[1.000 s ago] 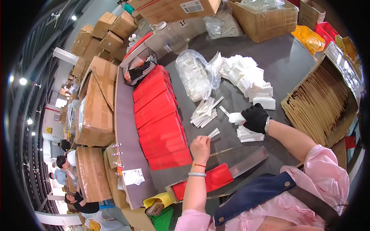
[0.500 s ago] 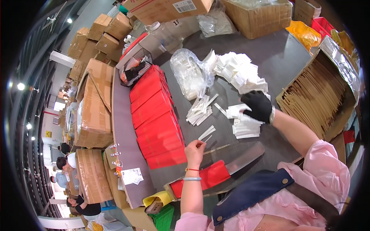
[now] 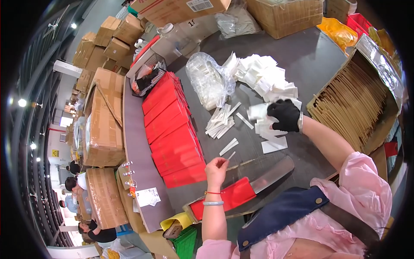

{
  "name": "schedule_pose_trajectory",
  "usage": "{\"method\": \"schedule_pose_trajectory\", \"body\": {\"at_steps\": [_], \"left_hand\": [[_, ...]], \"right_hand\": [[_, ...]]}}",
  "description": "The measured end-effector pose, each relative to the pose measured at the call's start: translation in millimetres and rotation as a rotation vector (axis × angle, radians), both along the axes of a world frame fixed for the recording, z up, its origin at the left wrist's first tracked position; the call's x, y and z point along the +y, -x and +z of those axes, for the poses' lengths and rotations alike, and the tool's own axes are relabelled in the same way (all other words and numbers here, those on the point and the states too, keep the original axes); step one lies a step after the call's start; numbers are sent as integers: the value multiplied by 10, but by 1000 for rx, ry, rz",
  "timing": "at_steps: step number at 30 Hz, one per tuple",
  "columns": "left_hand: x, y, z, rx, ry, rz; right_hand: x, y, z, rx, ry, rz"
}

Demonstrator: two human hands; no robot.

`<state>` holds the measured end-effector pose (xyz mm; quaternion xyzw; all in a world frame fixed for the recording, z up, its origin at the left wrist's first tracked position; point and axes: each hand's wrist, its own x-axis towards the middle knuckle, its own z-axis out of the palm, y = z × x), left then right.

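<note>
My left hand (image 3: 217, 169) is bare and pinches a thin white strip (image 3: 232, 155) between thumb and fingertips, just above the table. My right hand (image 3: 284, 115) wears a black glove. Its fingers are closed round some white slips (image 3: 258, 111), whose outer ends stick out to the left, blurred. Beneath it lie more white slips and a flat white card (image 3: 274, 145). Farther off spreads a large loose heap of white slips (image 3: 264, 77). Between the hands are a small pile of narrow white strips (image 3: 222, 121) and a couple of single strips (image 3: 229, 146).
Overlapping red packets (image 3: 172, 134) line the table's left side, beside a wire basket (image 3: 148, 77). A clear plastic bag (image 3: 209, 82) sits at centre. At right stands a carton of brown cardboard sheets (image 3: 351, 99). Nearest me lies a red packet (image 3: 228, 196) with a clear sleeve.
My gloved right hand has gathered up slips from the near stack, leaving a flat card in view there. My left hand still pinches its strip, almost in place.
</note>
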<state>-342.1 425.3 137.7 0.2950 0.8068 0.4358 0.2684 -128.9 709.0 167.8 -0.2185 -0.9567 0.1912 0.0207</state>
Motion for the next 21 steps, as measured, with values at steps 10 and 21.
{"method": "schedule_pose_trajectory", "body": {"at_steps": [10,21], "left_hand": [[-43,-8,37,125,229,-101],[347,-358,157,314,39,-243]], "right_hand": [[-569,-187,-344,195,-267,99],[8,-2346,37,483,-149,-675]]}}
